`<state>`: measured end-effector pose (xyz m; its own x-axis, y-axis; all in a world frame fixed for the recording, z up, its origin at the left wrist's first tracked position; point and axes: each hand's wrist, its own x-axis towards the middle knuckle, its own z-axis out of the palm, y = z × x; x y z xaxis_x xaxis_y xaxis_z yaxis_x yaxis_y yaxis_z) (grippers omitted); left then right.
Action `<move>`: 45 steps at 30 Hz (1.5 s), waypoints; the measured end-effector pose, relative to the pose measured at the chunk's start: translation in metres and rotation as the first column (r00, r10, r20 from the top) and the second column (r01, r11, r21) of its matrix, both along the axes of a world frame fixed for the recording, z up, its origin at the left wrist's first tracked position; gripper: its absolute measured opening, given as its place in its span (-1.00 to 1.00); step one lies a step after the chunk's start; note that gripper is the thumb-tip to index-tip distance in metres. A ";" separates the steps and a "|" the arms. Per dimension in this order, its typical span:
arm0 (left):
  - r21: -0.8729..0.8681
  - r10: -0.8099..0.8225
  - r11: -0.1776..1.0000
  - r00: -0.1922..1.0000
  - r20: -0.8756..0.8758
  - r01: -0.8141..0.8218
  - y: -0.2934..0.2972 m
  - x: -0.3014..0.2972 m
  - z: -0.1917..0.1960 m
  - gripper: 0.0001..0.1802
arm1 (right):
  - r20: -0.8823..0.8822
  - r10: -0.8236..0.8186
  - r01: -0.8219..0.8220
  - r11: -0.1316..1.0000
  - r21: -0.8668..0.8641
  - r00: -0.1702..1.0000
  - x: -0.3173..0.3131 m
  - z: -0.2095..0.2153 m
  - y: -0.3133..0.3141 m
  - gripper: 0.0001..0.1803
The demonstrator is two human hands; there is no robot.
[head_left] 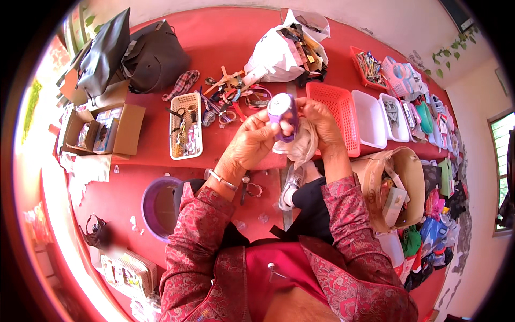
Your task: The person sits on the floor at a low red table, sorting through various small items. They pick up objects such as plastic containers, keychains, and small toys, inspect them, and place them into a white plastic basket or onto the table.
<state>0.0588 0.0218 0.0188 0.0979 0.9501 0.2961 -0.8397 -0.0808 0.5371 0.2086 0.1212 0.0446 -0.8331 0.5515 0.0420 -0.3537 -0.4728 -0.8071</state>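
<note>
A small purple watch-like object [282, 114] with a pale round face is held up in front of me by both hands. My left hand [252, 140] grips its left side with thumb and fingers. My right hand [321, 124] holds its right side and also clutches a crumpled white cloth [301, 146] that hangs below the object. A silver bangle [222, 180] sits on my left wrist. Both sleeves are dark red with a patterned weave.
A red table [225, 37] carries a heap of watches and straps [236, 96], a white slatted basket [185, 126], a red basket [338, 110], white trays [370, 119], a stuffed white plastic bag [279, 51], dark handbags [150, 56] and a cardboard box [107, 129]. A purple bowl [155, 206] and tan bag [397, 188] sit lower.
</note>
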 end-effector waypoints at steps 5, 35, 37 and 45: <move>-0.115 -0.003 0.993 0.995 0.099 0.014 0.005 0.002 -0.006 -0.70 | -0.012 -0.083 0.083 0.996 -0.031 0.996 0.001 -0.009 0.008 -0.72; -0.444 0.221 0.825 0.924 -0.312 -0.348 0.020 0.001 -0.052 -0.75 | 0.261 -0.553 0.498 0.831 0.249 0.792 -0.043 -0.046 -0.025 -0.80; -0.413 0.241 0.835 0.916 -0.319 -0.363 0.021 0.004 -0.048 -0.77 | 0.249 -0.494 0.410 0.854 0.321 0.833 -0.039 -0.051 -0.026 -0.85; -0.332 0.409 0.794 0.851 -0.329 -0.509 0.021 -0.019 -0.043 -0.77 | 0.328 -0.214 0.201 0.977 0.074 0.920 -0.010 -0.028 -0.002 -0.79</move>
<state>0.0397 0.0429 -0.0245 -0.3635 0.9277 -0.0857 -0.6065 -0.1658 0.7776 0.1989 0.1188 0.0170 -0.6700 0.7169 -0.1928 -0.1492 -0.3844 -0.9110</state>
